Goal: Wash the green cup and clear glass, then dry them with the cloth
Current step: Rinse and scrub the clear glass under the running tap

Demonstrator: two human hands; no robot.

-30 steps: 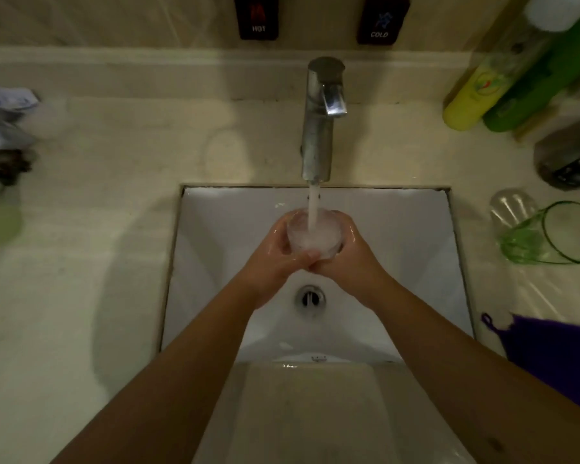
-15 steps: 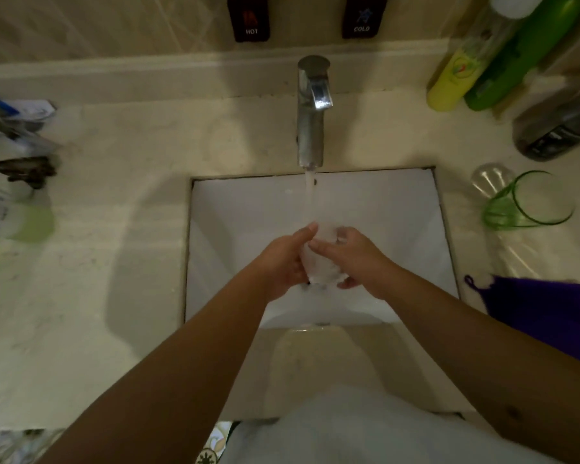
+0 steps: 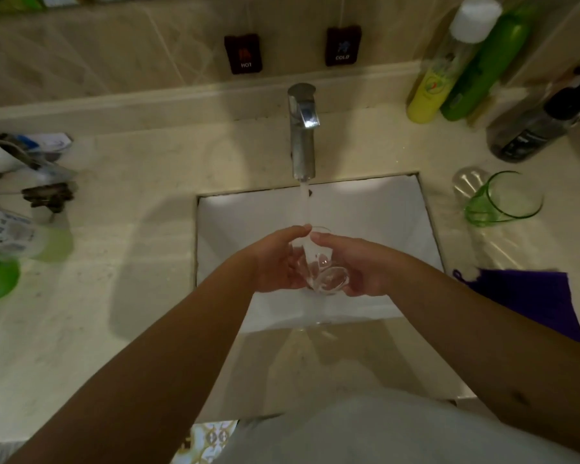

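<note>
Step now: washing the small clear drinking glass (image 3: 318,262). It is in the middle of the frame, over the white square sink (image 3: 382,222), and it looks tipped, with its round bottom toward us.
Water: a thin stream runs down from the shiny metal tap (image 3: 302,132) at the top middle and lands on the glass.
Left hand (image 3: 275,261): fingers curled around the left side of the glass, thumb near its rim.
Right hand (image 3: 362,266): fingers curled around the right side of the glass. Both hands hold it together.
Green cup: the see-through green cup (image 3: 503,199) stands on the beige stone counter (image 3: 131,262) at the right side of the frame, beside the sink. No hand is on it. I cannot tell if it is washed or wet.
Cloth: the dark purple cloth (image 3: 529,303) lies flat on the counter at the lower right, just below the green cup. Nobody is touching it.
Done: I think not much is finished. The clear glass is only being rinsed.
Left to do: finish the glass, maybe wash the green cup, then dry both with the cloth.
Other things: tall yellow and green bottles (image 3: 449,72) stand at the upper right.
</note>
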